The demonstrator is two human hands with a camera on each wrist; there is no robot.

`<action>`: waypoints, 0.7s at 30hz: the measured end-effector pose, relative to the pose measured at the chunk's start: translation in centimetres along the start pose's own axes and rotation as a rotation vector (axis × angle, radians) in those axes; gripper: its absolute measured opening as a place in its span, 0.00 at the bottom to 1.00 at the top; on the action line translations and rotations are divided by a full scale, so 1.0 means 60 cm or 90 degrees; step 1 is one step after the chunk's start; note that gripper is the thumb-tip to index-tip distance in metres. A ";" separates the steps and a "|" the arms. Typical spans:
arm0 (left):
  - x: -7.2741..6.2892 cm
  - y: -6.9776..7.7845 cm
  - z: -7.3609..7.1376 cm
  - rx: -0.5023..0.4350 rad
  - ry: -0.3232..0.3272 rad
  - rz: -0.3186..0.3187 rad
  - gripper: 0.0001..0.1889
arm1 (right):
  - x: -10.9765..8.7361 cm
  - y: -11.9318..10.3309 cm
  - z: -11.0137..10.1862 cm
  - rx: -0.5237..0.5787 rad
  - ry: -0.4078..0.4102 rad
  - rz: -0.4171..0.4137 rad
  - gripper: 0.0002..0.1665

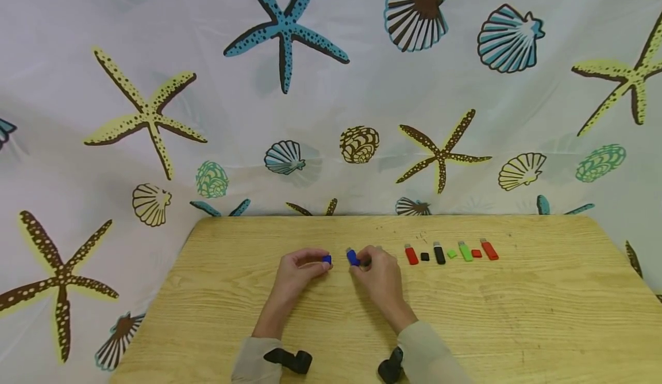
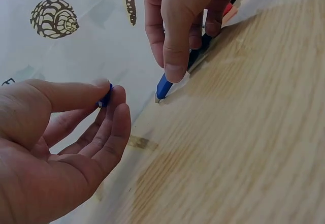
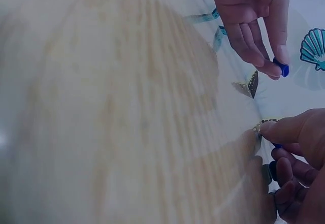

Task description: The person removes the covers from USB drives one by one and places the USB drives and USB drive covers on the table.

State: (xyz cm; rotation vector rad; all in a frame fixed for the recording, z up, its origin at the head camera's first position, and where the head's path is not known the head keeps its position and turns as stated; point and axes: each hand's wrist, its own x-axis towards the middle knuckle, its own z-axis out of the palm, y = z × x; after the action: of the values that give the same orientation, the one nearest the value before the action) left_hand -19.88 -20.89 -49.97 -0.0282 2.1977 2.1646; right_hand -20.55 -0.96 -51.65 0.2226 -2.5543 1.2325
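Note:
My left hand [image 1: 296, 273] pinches a small blue cap [image 1: 327, 260] between thumb and fingertips, just above the table. The left wrist view shows the same cap [image 2: 104, 97] at the thumb tip. To its right, my right hand [image 1: 381, 276] pinches a blue USB stick [image 1: 352, 257], its metal plug pointing away from me. In the left wrist view the stick [image 2: 163, 87] slants down, plug end at or close to the tabletop. The cap and the stick are apart. A dark thing [image 2: 197, 55] behind the right fingers is mostly hidden.
Right of my right hand, a row runs along the wooden table [image 1: 491, 315]: red stick [image 1: 411, 254], black cap [image 1: 424, 256], black stick [image 1: 439, 253], green cap [image 1: 452, 253], green stick [image 1: 465, 252], red cap [image 1: 476, 253], red stick [image 1: 489, 249]. A patterned cloth [image 1: 331, 102] hangs behind.

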 end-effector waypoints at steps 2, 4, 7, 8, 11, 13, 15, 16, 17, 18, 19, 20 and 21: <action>0.000 0.000 0.001 0.015 0.004 -0.007 0.14 | 0.000 0.000 -0.001 -0.001 0.000 -0.001 0.11; 0.000 -0.002 0.002 0.036 0.012 -0.009 0.14 | 0.000 0.000 -0.002 -0.004 -0.002 -0.002 0.11; 0.001 -0.003 0.004 0.035 0.018 -0.007 0.14 | 0.000 -0.001 -0.001 -0.013 0.000 -0.004 0.12; 0.001 -0.005 0.005 0.034 0.020 -0.005 0.14 | 0.000 -0.001 -0.001 -0.019 0.001 -0.006 0.12; 0.002 -0.007 0.008 0.036 0.023 -0.001 0.14 | 0.000 -0.004 -0.001 -0.032 0.006 -0.012 0.12; 0.003 -0.009 0.009 0.048 0.024 0.004 0.13 | -0.001 -0.005 -0.001 -0.044 0.008 -0.014 0.12; 0.003 -0.010 0.011 0.058 0.024 0.010 0.13 | -0.002 -0.006 -0.001 -0.056 0.009 -0.016 0.12; 0.004 -0.011 0.012 0.063 0.025 0.013 0.13 | -0.002 -0.007 -0.001 -0.064 0.009 -0.019 0.12; 0.004 -0.012 0.012 0.064 0.025 0.018 0.13 | -0.003 -0.008 -0.001 -0.071 0.007 -0.020 0.12; 0.004 -0.012 0.012 0.068 0.026 0.022 0.13 | -0.004 -0.009 -0.002 -0.078 0.006 -0.021 0.12; 0.004 -0.013 0.013 0.068 0.027 0.027 0.13 | -0.004 -0.010 -0.002 -0.085 0.005 -0.023 0.12; 0.004 -0.013 0.013 0.072 0.030 0.031 0.13 | -0.005 -0.011 -0.002 -0.090 0.004 -0.023 0.12; 0.003 -0.014 0.014 0.074 0.031 0.035 0.13 | -0.005 -0.011 -0.003 -0.094 0.003 -0.024 0.12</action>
State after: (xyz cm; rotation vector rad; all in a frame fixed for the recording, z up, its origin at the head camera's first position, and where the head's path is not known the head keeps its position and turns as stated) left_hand -20.01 -20.07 -50.80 -0.0145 2.3753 2.0800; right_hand -20.06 -1.25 -51.17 0.2338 -2.6104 1.0233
